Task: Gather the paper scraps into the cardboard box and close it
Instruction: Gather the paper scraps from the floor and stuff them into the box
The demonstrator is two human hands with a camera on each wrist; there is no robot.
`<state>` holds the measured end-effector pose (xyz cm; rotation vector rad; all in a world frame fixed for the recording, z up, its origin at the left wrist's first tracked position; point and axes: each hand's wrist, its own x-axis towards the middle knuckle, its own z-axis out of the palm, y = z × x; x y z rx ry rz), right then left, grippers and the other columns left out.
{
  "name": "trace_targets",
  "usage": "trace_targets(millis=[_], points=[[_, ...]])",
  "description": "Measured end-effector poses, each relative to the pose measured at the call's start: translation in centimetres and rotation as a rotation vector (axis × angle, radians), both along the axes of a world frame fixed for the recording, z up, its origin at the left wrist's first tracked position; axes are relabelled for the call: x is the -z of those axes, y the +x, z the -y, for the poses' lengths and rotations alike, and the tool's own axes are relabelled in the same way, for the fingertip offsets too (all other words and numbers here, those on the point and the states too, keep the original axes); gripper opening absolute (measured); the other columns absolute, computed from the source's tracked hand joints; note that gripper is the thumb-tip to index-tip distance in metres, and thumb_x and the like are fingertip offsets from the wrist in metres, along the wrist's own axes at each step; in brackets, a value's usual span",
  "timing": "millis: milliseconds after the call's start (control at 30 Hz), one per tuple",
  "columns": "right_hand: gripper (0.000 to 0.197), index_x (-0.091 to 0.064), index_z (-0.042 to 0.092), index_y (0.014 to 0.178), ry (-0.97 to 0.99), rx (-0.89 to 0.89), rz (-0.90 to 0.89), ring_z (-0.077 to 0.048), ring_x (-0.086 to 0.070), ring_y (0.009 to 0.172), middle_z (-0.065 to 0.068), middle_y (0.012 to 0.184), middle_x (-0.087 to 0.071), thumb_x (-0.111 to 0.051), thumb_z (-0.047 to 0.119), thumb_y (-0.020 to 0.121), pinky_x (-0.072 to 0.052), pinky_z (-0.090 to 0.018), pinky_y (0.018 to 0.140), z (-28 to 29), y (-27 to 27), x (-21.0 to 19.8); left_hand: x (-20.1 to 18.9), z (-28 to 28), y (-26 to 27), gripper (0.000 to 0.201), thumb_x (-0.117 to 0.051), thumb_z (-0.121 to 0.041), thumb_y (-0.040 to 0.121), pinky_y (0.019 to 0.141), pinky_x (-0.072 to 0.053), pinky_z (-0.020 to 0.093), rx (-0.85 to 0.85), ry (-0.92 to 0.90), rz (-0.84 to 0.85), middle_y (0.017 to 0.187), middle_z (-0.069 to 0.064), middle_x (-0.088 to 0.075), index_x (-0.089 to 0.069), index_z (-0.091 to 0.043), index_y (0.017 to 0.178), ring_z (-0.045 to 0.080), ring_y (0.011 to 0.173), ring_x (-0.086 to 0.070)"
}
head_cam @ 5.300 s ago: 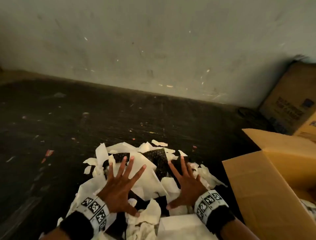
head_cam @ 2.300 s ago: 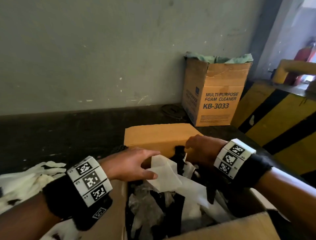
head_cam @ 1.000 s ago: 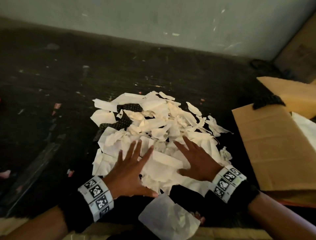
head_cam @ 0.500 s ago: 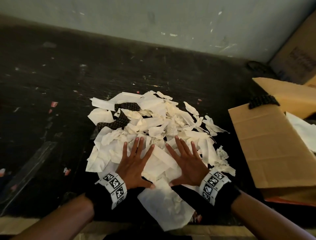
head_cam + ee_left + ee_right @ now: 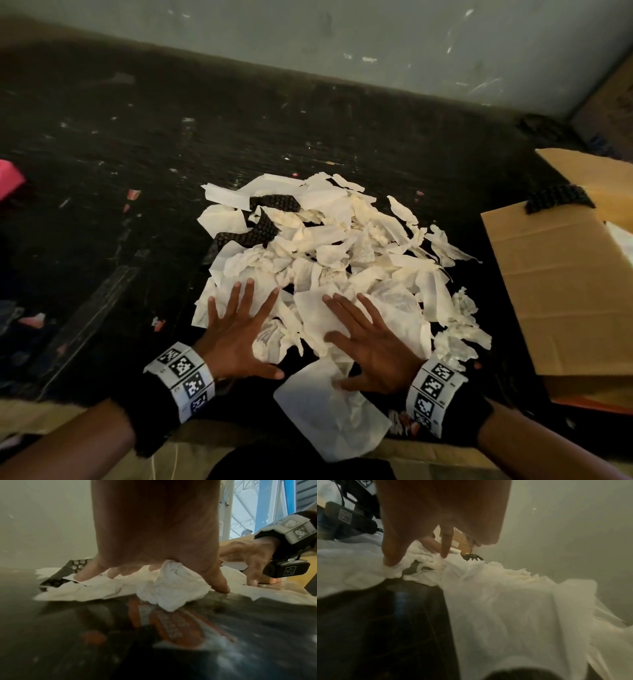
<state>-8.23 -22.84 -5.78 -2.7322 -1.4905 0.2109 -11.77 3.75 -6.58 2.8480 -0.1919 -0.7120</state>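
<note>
I am pressing my left hand [image 5: 236, 334] and right hand [image 5: 371, 346], both grips open and flat, on the paper scraps [image 5: 329, 250] heaped left of the cardboard box [image 5: 561, 291], judging I must scoop next.

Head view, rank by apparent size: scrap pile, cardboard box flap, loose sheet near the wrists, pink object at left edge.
1. Scrap pile
2. Cardboard box flap, cropped by the frame, so its rank against the pile is unsure
3. Loose sheet, nearest the camera
4. Pink object, cropped
</note>
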Motion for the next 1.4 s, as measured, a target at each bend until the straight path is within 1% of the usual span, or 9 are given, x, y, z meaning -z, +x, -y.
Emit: trace_targets(millis=[167, 333, 433, 533, 667, 800, 1000, 1167, 1400], points=[[0.046, -0.063, 0.027, 0.105, 0.050, -0.101, -0.055, -0.027, 0.001, 0.146, -0.014, 0.158, -0.009, -0.050, 0.062, 0.078, 0.009, -0.045, 0.115, -1.0, -0.4, 1.2, 0.5, 0.1, -0.1, 0.137, -0.049, -0.090, 0.038, 0.109, 0.009, 0.064, -0.018, 0.009, -0.071, 0.142, 0.009, 0.046, 0.039, -0.039, 0.129, 0.030, 0.132, 0.040], [0.015, -0.066, 0.025, 0.076, 0.165, -0.094, -0.100, -0.024, -0.008, 0.143, -0.014, 0.155, -0.024, -0.069, 0.039, 0.079, -0.001, -0.042, 0.114, -2.3, -0.1, 2.6, 0.6, 0.0, -0.2, 0.135, -0.038, -0.095, 0.031, 0.109, 0.007, 0.065, -0.001, 0.004, -0.082, 0.144, 0.011, 0.043, 0.041, -0.041, 0.127, 0.031, 0.133, 0.038], [0.011, -0.065, 0.023, 0.076, 0.230, -0.056, -0.175, -0.022, -0.013, 0.143, -0.012, 0.153, -0.029, -0.068, 0.032, 0.082, -0.008, -0.040, 0.113, -2.4, -0.3, 2.1, 0.8, -0.1, -0.4, 0.132, -0.060, -0.082, 0.052, 0.111, 0.008, 0.061, 0.010, -0.040, -0.043, 0.139, 0.005, 0.046, 0.032, -0.039, 0.135, 0.027, 0.133, 0.037], [0.012, -0.065, 0.021, 0.080, 0.379, 0.042, -0.148, -0.023, -0.023, 0.140, -0.010, 0.149, -0.038, -0.065, 0.032, 0.085, -0.016, -0.035, 0.112, -1.4, 1.0, -0.1, 0.6, -0.2, 0.1, 0.124, -0.051, -0.087, 0.052, 0.115, 0.004, 0.053, 0.054, -0.195, -0.007, 0.139, -0.001, 0.046, 0.032, -0.045, 0.134, 0.020, 0.133, 0.037], [0.015, -0.066, 0.019, 0.086, 0.349, 0.205, 0.068, -0.030, -0.036, 0.134, -0.012, 0.143, -0.046, -0.064, 0.034, 0.083, -0.032, -0.050, 0.107, 0.4, 5.4, -3.2, -0.2, -0.2, 2.3, 0.119, -0.059, -0.079, 0.058, 0.117, 0.000, 0.047, 0.051, -0.312, -0.005, 0.144, -0.003, 0.041, 0.029, -0.048, 0.134, 0.016, 0.136, 0.032], [0.081, -0.037, 0.029, 0.141, 0.122, 0.492, -0.147, -0.026, -0.006, 0.146, -0.008, 0.159, -0.008, -0.072, 0.054, 0.072, -0.011, -0.052, 0.117, 2.3, 9.5, -5.1, -2.1, -0.1, 4.4, 0.115, -0.052, -0.086, 0.053, 0.116, -0.018, 0.046, -0.032, -0.334, 0.069, 0.152, -0.005, 0.030, 0.019, -0.052, 0.137, 0.016, 0.142, 0.017], [0.124, 0.006, 0.048, 0.145, 0.023, 0.837, -0.419, -0.028, 0.012, 0.146, -0.001, 0.157, 0.023, -0.060, 0.082, 0.045, -0.009, -0.055, 0.116, 5.6, 16.2, -5.0, -3.5, 2.1, 5.7, 0.121, -0.037, -0.096, 0.051, 0.111, -0.022, 0.043, -0.036, -0.122, 0.283, 0.155, 0.006, -0.010, -0.002, -0.032, 0.148, 0.026, 0.139, -0.013], [0.130, 0.018, 0.053, 0.139, -0.029, 0.702, -0.606, -0.026, 0.012, 0.145, -0.001, 0.155, 0.027, -0.062, 0.085, 0.042, -0.008, -0.059, 0.115, 4.6, 16.5, -1.3, -0.6, 5.1, 8.1, 0.138, -0.048, -0.095, 0.042, 0.106, 0.012, 0.067, -0.007, -0.081, 0.145, 0.145, 0.010, 0.042, 0.035, -0.037, 0.136, 0.032, 0.133, 0.038], [0.140, 0.034, 0.044, 0.136, 0.035, 0.358, -0.569, -0.020, 0.017, 0.144, -0.001, 0.154, 0.031, -0.082, 0.053, 0.057, 0.008, -0.055, 0.114, 0.9, 12.8, 0.3, 0.3, 5.7, 10.1, 0.145, -0.071, -0.078, 0.043, 0.107, -0.002, 0.070, -0.018, -0.175, 0.073, 0.142, 0.005, 0.048, 0.037, -0.042, 0.132, 0.036, 0.139, 0.025]])
